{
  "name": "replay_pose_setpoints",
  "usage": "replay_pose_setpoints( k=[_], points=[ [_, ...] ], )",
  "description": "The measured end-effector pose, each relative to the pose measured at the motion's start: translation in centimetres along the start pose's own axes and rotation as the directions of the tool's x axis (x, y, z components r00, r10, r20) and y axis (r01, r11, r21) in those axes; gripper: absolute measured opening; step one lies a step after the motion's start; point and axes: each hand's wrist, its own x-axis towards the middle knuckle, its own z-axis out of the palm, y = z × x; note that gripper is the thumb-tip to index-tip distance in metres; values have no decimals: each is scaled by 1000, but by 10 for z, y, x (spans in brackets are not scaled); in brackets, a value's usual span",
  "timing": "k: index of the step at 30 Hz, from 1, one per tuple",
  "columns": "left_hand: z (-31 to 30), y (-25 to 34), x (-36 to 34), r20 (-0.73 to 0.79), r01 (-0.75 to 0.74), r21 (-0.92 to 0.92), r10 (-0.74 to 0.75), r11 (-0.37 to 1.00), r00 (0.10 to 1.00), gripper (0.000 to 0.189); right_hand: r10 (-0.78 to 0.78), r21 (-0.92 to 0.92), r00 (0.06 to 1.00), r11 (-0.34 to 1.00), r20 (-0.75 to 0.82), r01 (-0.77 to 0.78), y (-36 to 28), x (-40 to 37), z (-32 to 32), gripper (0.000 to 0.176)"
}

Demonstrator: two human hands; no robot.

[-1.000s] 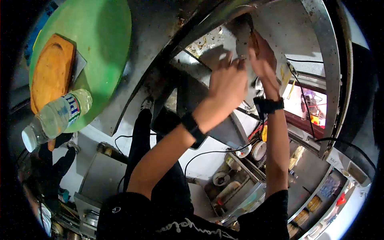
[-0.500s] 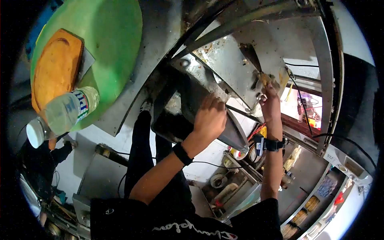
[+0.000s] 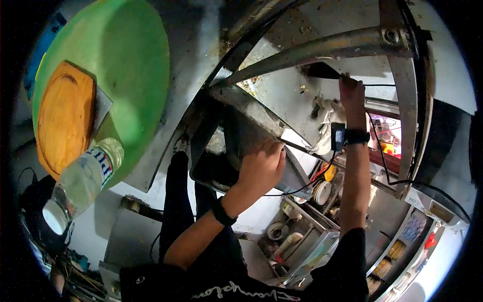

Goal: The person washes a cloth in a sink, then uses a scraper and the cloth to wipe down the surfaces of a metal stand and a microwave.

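My left hand (image 3: 261, 168) is closed over the edge of a dark bin (image 3: 297, 176) that stands tilted in front of my legs. My right hand (image 3: 352, 90) reaches out over the metal surface with its fingers wrapped round the narrow end of a dark, flared scraper (image 3: 322, 71). Just below that hand a dirty, crumpled cloth (image 3: 329, 118) lies at the edge of the metal surface (image 3: 287, 75), which has food crumbs on it.
A thick metal bar (image 3: 322, 50) crosses above the surface. On the left, a green round board (image 3: 136, 65) holds a wooden plate (image 3: 65, 121) and a plastic bottle (image 3: 83, 176). A black cable (image 3: 385, 156) hangs at the right. Below are stacked plates (image 3: 322, 192).
My right hand has let go of the cloth and moved up and away, onto the scraper. The cloth now lies below it. My left hand stays at the bin.
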Motion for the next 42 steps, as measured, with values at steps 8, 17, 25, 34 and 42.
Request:
replay_pose_setpoints(
  k=[8, 17, 25, 34, 42],
  points=[
    [-37, -2, 15, 80, 70, -109, -61, 992, 995, 21, 380, 866, 893, 333, 240, -374, 12, 67, 123, 38],
    [-47, -14, 13, 140, 149, -156, -127, 977, 982, 23, 663, 820, 722, 515, -199, -248, 10, 136, 148, 26],
    [-47, -19, 15, 219, 181, -153, -146, 972, 965, 20, 632, 895, 715, 446, -301, -18, 66, 184, 90, 10],
    [-35, -26, 24, 139, 105, -313, -64, 944, 988, 31, 513, 950, 858, -273, 12, 150, 79, 204, -10, 12],
    [-34, -28, 31, 110, 23, -258, 6, 966, 994, 32, 278, 184, 891, -957, 359, 225, 57, 175, -104, 25]
  ],
)
